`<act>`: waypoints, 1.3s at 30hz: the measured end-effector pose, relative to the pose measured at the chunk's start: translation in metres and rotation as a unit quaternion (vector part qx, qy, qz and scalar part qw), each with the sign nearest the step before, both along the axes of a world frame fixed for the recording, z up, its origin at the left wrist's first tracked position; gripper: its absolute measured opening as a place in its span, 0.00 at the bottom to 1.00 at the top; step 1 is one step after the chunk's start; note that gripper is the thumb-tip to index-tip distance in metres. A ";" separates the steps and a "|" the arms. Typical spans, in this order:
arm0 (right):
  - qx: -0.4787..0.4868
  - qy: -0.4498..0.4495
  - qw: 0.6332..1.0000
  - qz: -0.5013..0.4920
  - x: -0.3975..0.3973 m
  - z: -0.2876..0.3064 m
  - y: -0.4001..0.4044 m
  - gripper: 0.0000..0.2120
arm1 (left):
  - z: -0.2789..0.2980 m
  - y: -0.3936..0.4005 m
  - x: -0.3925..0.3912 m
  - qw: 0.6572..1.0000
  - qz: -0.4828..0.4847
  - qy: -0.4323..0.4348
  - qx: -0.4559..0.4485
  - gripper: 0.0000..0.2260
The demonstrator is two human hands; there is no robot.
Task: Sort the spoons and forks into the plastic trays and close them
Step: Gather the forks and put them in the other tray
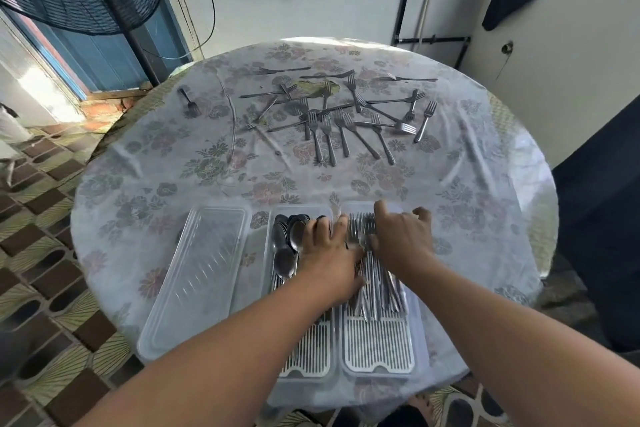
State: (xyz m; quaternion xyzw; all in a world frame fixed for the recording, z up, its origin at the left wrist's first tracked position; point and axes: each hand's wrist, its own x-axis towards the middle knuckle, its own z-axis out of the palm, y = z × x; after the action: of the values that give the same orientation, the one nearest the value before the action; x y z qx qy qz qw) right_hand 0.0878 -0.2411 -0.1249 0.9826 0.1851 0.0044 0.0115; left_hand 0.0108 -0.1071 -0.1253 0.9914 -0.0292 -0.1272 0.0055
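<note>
Worktop cloth: white, faded floral print. Forks, 12 o'clock: silver. Trays: clear, white slatted inserts. Floor: brown-and-cream tile pattern.

A single wide-angle head-worn view looks forward and steeply down from the near edge of the round table. Both forearms enter from below, close to the lens; the far wall stands beyond.

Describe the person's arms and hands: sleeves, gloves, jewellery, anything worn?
Nothing worn that shows. Both forearms are bare up to the frame's edge, no sleeves in view. The left hand and right hand have no gloves; no watch, bracelet or ring is visible. No markings visible.
</note>
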 end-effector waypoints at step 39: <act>0.225 0.005 0.972 -0.061 0.004 0.000 -0.027 0.18 | 0.022 -0.009 0.058 0.968 0.110 -0.145 -0.172 0.16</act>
State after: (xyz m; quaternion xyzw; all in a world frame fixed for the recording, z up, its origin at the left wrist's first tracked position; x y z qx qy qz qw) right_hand 0.0922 -0.2680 -0.1248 0.9694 0.1188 0.0407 -0.2108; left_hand 0.0688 -0.1160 -0.1031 0.9805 0.0580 0.0260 0.1858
